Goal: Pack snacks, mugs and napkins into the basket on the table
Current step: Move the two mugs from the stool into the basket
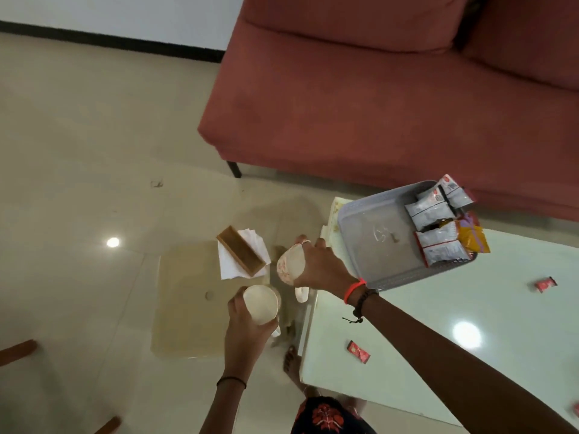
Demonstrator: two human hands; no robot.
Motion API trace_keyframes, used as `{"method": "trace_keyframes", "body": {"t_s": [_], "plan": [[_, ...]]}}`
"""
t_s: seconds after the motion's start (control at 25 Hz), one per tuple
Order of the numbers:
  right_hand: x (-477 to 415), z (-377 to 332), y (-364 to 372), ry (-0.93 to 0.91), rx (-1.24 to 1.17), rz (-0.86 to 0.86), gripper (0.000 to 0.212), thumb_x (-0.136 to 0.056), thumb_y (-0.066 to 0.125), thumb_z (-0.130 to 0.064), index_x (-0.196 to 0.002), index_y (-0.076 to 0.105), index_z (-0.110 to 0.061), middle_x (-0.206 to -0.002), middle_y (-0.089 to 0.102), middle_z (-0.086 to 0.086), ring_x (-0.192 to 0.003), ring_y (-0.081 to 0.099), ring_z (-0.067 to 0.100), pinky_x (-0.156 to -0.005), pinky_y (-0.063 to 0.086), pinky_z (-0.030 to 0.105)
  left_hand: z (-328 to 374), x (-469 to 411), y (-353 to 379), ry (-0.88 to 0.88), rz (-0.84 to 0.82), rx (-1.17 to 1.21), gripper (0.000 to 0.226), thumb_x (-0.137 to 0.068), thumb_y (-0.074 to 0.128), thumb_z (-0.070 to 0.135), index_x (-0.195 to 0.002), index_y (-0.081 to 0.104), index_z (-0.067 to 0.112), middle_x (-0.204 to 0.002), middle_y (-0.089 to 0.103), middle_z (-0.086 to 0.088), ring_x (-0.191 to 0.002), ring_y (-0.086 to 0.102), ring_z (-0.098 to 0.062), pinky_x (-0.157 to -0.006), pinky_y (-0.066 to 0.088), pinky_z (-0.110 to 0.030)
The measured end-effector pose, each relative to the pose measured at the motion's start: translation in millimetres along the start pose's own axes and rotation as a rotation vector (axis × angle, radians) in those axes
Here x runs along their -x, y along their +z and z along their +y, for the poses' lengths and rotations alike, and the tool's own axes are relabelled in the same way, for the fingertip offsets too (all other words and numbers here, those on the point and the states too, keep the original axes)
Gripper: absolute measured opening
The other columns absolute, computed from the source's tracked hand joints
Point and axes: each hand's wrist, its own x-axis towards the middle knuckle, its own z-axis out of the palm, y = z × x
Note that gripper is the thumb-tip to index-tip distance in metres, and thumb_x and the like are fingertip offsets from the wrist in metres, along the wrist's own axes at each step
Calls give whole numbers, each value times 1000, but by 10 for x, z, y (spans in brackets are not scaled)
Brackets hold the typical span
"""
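My left hand (247,336) grips a white mug (260,303), seen from above with its mouth up. My right hand (319,270) holds a second white mug (289,265) with a red pattern, tilted on its side. Both mugs are over the low glass side table (181,308), left of the white table (470,355). The grey basket (372,239) stands at the white table's far left corner. Several white snack packets (432,211) and an orange packet (474,239) lie in its right end. White napkins (228,264) lie under a brown holder (242,255) on the glass table.
Two small red sachets (358,351) (545,284) lie on the white table. A red sofa (376,104) stands behind the tables. My bare foot (291,361) is on the tiled floor between them. Wooden furniture legs (17,350) show at the lower left.
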Motion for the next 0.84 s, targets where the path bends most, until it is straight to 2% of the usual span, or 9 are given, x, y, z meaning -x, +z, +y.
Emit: {"method": "trace_keyframes", "body": {"t_s": [0.24,0.4,0.48,0.68,0.84], "plan": [[113,1118,-637,292,-191,259,92,-65,81,-35,-138,30,-11,-126,43,21,-118,47,40,-96,45,45,1008,-462,399,272,-184,-33,91,-61,85,27,-134,33,14,-134,42,-7,-116,52,-28,-85,52,-38],[71,1831,-745,459,-281,306,95,-65,82,-32,-140,28,-7,-132,42,23,-121,47,41,-100,45,47,1608,-801,772,418,-308,-96,92,-62,84,28,-136,30,19,-140,36,-3,-118,50,-27,-84,47,-31],[35,2076,-720,527,-322,313,96,-65,82,-33,-140,28,-6,-133,42,22,-122,47,42,-99,44,47,1859,-953,958,491,-353,-161,92,-62,83,31,-136,30,20,-141,36,-1,-117,51,-28,-85,47,-34],[-91,2421,-552,580,-347,323,93,-67,80,-36,-138,30,-5,-132,43,22,-122,47,41,-99,46,47,2313,-1260,1482,625,-487,-379,92,-62,80,39,-138,30,24,-143,38,2,-122,49,-27,-93,48,-43],[-215,2555,-458,602,-349,360,83,-73,74,-39,-137,33,-5,-130,42,22,-116,52,44,-95,49,49,2473,-1470,1931,644,-567,-469,94,-63,82,32,-140,30,18,-145,39,-4,-128,43,-28,-98,41,-40]]}}
